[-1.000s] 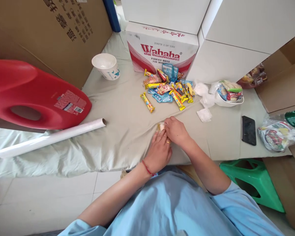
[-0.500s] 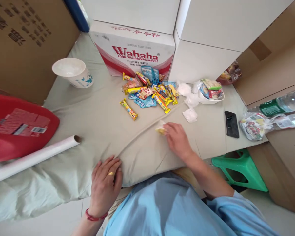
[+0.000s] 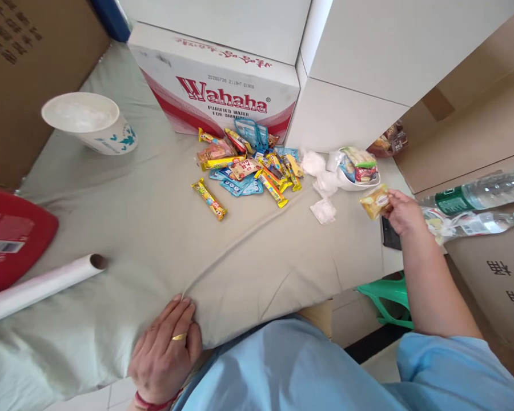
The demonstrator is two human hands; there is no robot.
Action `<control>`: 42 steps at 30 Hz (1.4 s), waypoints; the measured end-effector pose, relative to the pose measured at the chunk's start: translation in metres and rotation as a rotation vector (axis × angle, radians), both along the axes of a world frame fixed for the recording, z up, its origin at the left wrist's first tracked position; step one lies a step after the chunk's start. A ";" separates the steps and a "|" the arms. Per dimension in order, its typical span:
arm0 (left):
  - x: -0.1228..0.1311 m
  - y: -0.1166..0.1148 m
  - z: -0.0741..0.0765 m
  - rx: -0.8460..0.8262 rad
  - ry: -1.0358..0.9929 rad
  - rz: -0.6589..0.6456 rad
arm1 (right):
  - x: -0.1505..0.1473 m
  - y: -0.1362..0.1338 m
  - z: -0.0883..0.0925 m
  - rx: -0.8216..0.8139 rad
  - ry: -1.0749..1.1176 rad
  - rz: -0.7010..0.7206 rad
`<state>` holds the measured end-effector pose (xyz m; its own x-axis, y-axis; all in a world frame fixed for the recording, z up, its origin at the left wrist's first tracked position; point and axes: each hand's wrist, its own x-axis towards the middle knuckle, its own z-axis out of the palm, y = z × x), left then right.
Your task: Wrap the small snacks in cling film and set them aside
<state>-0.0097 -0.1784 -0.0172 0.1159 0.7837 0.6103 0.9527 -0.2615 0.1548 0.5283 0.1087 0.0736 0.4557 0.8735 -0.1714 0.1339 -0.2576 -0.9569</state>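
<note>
My right hand (image 3: 405, 212) pinches a yellow snack packet (image 3: 374, 202) above the right part of the table, just in front of a white bowl (image 3: 360, 184) filled with packaged snacks. Flat on the cloth near the front edge lies my left hand (image 3: 166, 348), holding nothing, a gold ring on one finger. A heap of snack packets (image 3: 246, 170) in yellow, blue and red rests against the Wahaha box. One yellow snack bar (image 3: 209, 199) is apart from the heap. Several small white packets (image 3: 323, 211) lie between heap and bowl.
The Wahaha carton (image 3: 223, 94) stands at the back. On the left are a paper cup (image 3: 115, 137), a red container (image 3: 17, 240) and a white roll (image 3: 38, 290). Plastic bottles (image 3: 488, 191) and a partly covered black phone-like object (image 3: 389, 235) are at right, above a green stool (image 3: 383, 297).
My right hand has moved right with the yellow packet, from the middle of the cloth to beside the white bowl. The left hand stays on the cloth; the camera view has shifted.
</note>
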 end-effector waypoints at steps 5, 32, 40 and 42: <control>0.002 0.000 0.002 -0.008 0.005 -0.005 | -0.020 -0.004 -0.046 -0.081 -0.056 0.076; 0.004 0.000 0.000 0.008 0.010 0.022 | -0.032 -0.008 -0.036 -0.072 -0.880 0.610; 0.003 -0.002 -0.001 0.000 0.008 0.028 | -0.125 -0.037 -0.013 0.283 -1.121 0.826; 0.003 -0.001 -0.001 0.002 0.004 0.032 | -0.156 -0.050 -0.022 0.276 -1.129 1.110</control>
